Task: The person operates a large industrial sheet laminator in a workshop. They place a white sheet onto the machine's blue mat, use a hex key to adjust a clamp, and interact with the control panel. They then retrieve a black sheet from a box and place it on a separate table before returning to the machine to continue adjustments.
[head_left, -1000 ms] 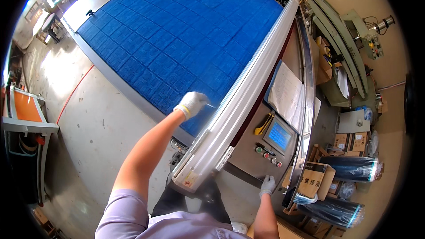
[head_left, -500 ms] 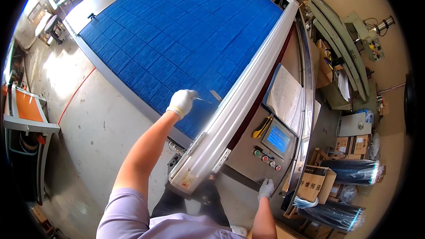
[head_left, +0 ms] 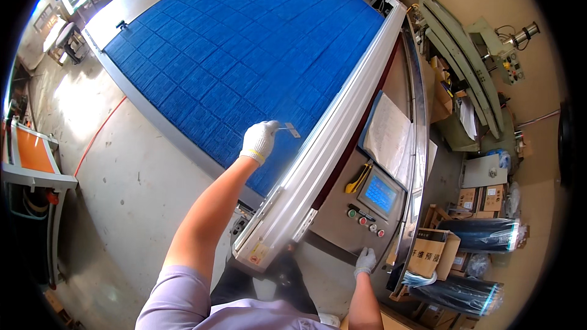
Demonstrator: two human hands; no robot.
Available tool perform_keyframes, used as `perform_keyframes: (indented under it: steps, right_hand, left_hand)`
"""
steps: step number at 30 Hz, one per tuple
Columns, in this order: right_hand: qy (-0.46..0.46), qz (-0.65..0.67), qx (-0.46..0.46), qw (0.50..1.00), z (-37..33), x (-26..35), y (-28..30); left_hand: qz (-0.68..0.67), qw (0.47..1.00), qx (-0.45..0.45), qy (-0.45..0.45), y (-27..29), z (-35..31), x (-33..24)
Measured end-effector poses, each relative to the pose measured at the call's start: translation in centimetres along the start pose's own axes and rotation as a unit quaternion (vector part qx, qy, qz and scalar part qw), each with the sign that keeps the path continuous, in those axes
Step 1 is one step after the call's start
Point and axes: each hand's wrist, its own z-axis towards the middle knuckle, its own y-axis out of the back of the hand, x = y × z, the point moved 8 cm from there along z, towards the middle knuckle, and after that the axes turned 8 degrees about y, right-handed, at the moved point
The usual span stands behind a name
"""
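My left hand (head_left: pixel 259 140), in a white knitted glove, is closed on a thin pale tool (head_left: pixel 281 127); its exact kind is too small to make out. The tool's tip meets or nearly meets a small whitish strip (head_left: pixel 293 130) above the blue bed (head_left: pixel 214 67) of a large machine, close to its long white beam (head_left: pixel 330 146). Also gloved, my right hand (head_left: pixel 365 261) lies at the near edge of the steel control panel (head_left: pixel 333 232), fingers stretched out and holding nothing.
On the panel are a lit touchscreen (head_left: pixel 380 195), several push buttons (head_left: pixel 363 221), a yellow-handled cutter (head_left: pixel 357 179) and an open paper booklet (head_left: pixel 386 134). Cardboard boxes (head_left: pixel 431 253) and plastic-wrapped black rolls (head_left: pixel 477 235) stand at the right. A red hose (head_left: pixel 101 134) crosses the floor at left.
My left hand has moved slightly right and up, bringing the thin tool to the whitish strip. My right hand stays at the panel edge. The whole view has shifted a little.
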Motion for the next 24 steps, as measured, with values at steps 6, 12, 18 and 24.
perform_keyframes:
  steps: [6, 12, 18, 24]
  right_hand:
    - [0.01, 0.002, -0.016, 1.0, -0.3, -0.8, -0.1]
    - [0.006, 0.022, -0.06, 0.998, 1.4, 1.5, 2.8]
    - [0.372, 0.267, -0.11, 0.882, 7.7, 35.7, 14.4]
    - [0.424, 0.09, 0.14, 0.89, 13.3, 56.3, 1.9]
  left_hand:
    - [0.093, 0.995, 0.016, -0.018, 2.0, -1.3, 1.7]
    - [-0.008, 1.0, 0.002, 0.023, 2.5, -2.5, 3.5]
    - [-0.001, 0.997, 0.009, 0.078, 0.0, -1.0, 1.9]
    - [0.009, 0.997, 0.026, 0.072, -0.3, 0.0, 2.3]
